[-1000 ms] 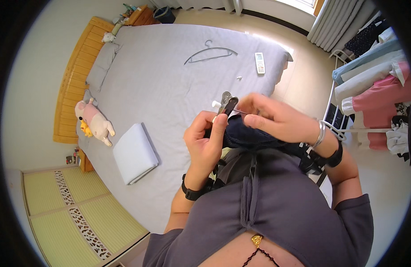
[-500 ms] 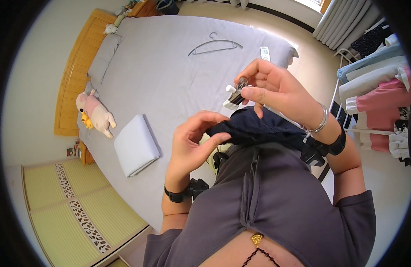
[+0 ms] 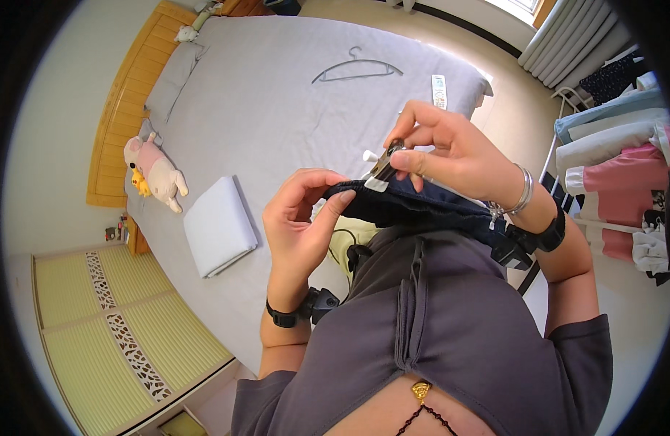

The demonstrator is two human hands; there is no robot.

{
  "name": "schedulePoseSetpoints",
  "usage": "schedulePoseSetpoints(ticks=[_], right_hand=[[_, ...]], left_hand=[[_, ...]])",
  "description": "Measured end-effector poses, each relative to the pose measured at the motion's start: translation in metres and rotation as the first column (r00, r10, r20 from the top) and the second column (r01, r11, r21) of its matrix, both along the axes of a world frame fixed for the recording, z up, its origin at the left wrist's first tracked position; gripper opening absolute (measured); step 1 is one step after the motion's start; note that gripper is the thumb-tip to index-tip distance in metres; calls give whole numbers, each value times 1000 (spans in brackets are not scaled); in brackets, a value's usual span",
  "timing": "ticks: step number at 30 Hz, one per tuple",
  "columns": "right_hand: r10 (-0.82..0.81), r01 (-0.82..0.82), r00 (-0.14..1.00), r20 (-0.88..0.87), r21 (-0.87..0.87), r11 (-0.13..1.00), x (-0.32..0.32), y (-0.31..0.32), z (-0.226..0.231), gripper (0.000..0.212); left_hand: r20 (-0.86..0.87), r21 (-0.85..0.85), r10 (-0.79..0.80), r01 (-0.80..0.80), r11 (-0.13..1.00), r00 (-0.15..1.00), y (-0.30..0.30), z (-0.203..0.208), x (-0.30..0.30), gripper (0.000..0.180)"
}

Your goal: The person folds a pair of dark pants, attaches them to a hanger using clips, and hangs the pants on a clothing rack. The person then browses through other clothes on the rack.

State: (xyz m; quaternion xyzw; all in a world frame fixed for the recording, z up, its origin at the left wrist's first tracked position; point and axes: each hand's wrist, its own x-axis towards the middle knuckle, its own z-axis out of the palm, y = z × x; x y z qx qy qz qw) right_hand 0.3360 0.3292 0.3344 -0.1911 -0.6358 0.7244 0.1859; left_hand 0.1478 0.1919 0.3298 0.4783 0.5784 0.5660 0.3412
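A dark navy garment [image 3: 407, 207] hangs in front of my body with its upper edge stretched between my hands. My left hand [image 3: 302, 211] is closed on the left end of that edge, thumb and fingers pinching the cloth. My right hand [image 3: 447, 149] pinches a metal hanger clip [image 3: 386, 166] with pale jaw tips and a white knob beside it. The clip's jaws sit at the garment's edge, just right of my left fingertips; whether they grip the cloth I cannot tell. A thin metal bar runs under my right wrist, partly hidden.
On the grey bed [image 3: 277, 123] lie a grey hanger [image 3: 358, 71], a white remote [image 3: 439, 91], a folded pale cloth [image 3: 220, 227] and a plush toy [image 3: 157, 174]. Pale yellow cloth [image 3: 356, 232] shows below the garment. A clothes rack [image 3: 618, 171] stands at the right.
My right hand has brought the clip down onto the garment's edge, where before it was held above it. My left hand has moved slightly up and left with the cloth.
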Motion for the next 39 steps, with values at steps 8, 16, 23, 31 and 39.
schedulePoseSetpoints(ticks=[8,16,23,31,39], right_hand=[[-10,10,1000,7,29,1000,-4,-7,0,17],[-35,16,994,108,177,984,-8,-13,7,16],[-82,46,993,82,366,929,-14,-16,4,21],[-38,38,999,-9,350,936,-10,-16,-12,29],[-47,-8,987,153,336,942,6,-19,-42,17]], left_hand=[[-55,11,-31,32,999,998,0,3,1,17],[-136,-44,-38,33,998,990,3,11,-3,13],[-165,-31,-14,9,999,986,7,8,-6,11],[-31,-34,1,-2,999,1000,8,0,-9,11],[-8,-111,-68,67,992,998,9,-4,-12,16]])
